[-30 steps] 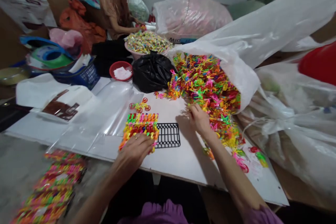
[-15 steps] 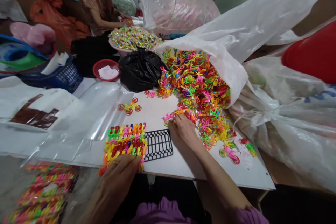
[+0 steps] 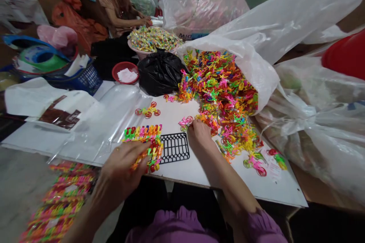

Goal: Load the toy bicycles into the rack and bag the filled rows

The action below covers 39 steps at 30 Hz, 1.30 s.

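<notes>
On the white table, a black plastic rack (image 3: 174, 149) carries rows of brightly coloured small plastic toys (image 3: 155, 152) on its left part; its right part shows bare slots. My left hand (image 3: 125, 161) lies over these toys with its fingers stretched out and apart, hiding some of them. At the edge of a big loose heap of toys (image 3: 219, 87), my right hand (image 3: 202, 133) has its fingers pinched together at a pink and green toy bicycle (image 3: 185, 122). The fingertips are partly hidden. A yellow toy with red wheels (image 3: 148, 110) lies behind the rack.
The heap comes out of a large white sack (image 3: 256, 79). Behind are a black plastic bag (image 3: 159, 74), a red bowl (image 3: 125, 73) with white paper, and a basin of small wrapped pieces (image 3: 154, 40). Clear plastic sheeting (image 3: 111, 110) lies left. A person (image 3: 114, 7) works at the back.
My left hand has moved from the rack's front edge up over the toys, fingers spreading. My right hand stays by the heap, slightly shifted. The whole view has swung a little left.
</notes>
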{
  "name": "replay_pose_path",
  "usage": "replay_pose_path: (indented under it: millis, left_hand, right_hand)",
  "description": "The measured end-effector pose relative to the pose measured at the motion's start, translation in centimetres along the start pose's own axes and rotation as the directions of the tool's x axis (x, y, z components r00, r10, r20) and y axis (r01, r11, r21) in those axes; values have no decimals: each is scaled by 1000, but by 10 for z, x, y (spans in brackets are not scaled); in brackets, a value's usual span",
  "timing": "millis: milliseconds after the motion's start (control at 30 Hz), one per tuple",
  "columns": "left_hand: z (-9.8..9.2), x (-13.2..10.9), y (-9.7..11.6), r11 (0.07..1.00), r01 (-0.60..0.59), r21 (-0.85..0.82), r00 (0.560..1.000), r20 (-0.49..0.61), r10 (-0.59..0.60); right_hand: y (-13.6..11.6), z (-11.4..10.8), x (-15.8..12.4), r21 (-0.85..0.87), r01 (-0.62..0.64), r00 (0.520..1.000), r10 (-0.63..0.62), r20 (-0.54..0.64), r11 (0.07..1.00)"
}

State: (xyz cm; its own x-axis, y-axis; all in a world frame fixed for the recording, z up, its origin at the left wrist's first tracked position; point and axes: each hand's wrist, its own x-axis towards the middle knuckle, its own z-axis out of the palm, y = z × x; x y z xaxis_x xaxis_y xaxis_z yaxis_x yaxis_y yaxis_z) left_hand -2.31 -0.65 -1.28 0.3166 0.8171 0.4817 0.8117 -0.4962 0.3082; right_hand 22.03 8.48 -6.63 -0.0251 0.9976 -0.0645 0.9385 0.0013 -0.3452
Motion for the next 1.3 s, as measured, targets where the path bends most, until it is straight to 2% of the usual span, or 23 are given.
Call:
replay_pose_path:
  millis: [67, 100, 167, 200, 267, 400, 467, 533, 600, 700, 833, 900, 967, 1000, 1033, 1067, 1100, 1133, 1200, 1300]
  left_hand:
    - [2, 20, -4, 999, 31, -21, 997, -73, -33]
    - [7, 28, -5, 999, 30, -38, 997, -69, -33]
    - [21, 40, -8, 998, 9, -63, 998, 70, -5]
    - [29, 43, -8, 998, -3, -70, 988, 156, 14]
    - [42, 44, -10, 997, -9, -77, 967, 254, 28]
    - [48, 39, -12, 995, -4, -99, 978, 205, 24]
    - [45, 39, -14, 994, 1, -110, 980, 200, 21]
    - [44, 40, -15, 993, 3, -114, 979, 203, 20]
    - [46, 41, -15, 994, -18, -109, 978, 203, 40]
    - [53, 42, -14, 994, -80, -73, 978, 186, 92]
    - [60, 41, -13, 991, -130, -28, 983, 127, 133]
    - [61, 38, -13, 989, -144, -30, 983, 112, 146]
    - [61, 34, -13, 986, -158, -47, 982, 94, 162]
    - [61, 31, -13, 985, -163, -53, 983, 82, 167]
    - [62, 30, -13, 985, -164, -55, 983, 75, 168]
    - [62, 28, -13, 986, -161, -50, 984, 71, 164]
    - [62, 27, -13, 987, -155, -41, 985, 71, 158]
    - [63, 27, -13, 988, -149, -31, 986, 75, 151]
    - [63, 26, -13, 989, -145, -17, 986, 77, 146]
    - [62, 23, -15, 985, -170, -13, 984, 56, 170]
  right_hand:
    - [-12, -5, 0, 291, 62, 998, -65, 2, 955]
    - [-19, -5, -1, 446, 118, 992, -126, -12, 887]
    - [-32, 2, -7, 679, 191, 973, -226, -37, 709]
    - [-37, 9, -11, 742, 192, 967, -253, -31, 643]
    - [-45, 30, -18, 790, 153, 965, -263, 11, 594]
    - [-48, 63, -23, 783, 107, 968, -244, 58, 613]
    - [-48, 65, -21, 731, 179, 958, -286, 23, 659]
    - [-49, 60, -20, 600, 283, 936, -352, -4, 748]
    - [-51, 53, -20, 434, 345, 916, -399, 39, 833]
    - [-59, 48, -21, 246, 356, 912, -393, 121, 902]
    - [-63, 48, -20, 161, 367, 908, -390, 152, 916]
    - [-53, 38, -20, 223, 423, 874, -461, 157, 878]
    - [-33, 17, -16, 304, 479, 832, -536, 144, 824]
    - [-21, 3, -13, 307, 483, 831, -540, 133, 820]
    - [-9, -13, -7, 264, 456, 862, -496, 106, 850]
    - [3, -28, 0, 158, 380, 918, -393, 60, 911]
    - [14, -42, 8, 17, 304, 952, -304, 25, 953]
    - [22, -54, 18, -122, 253, 967, -255, -4, 960]
    - [33, -69, 37, -337, 219, 975, -214, 53, 916]
    - [33, -79, 57, -439, 312, 945, -228, 233, 843]
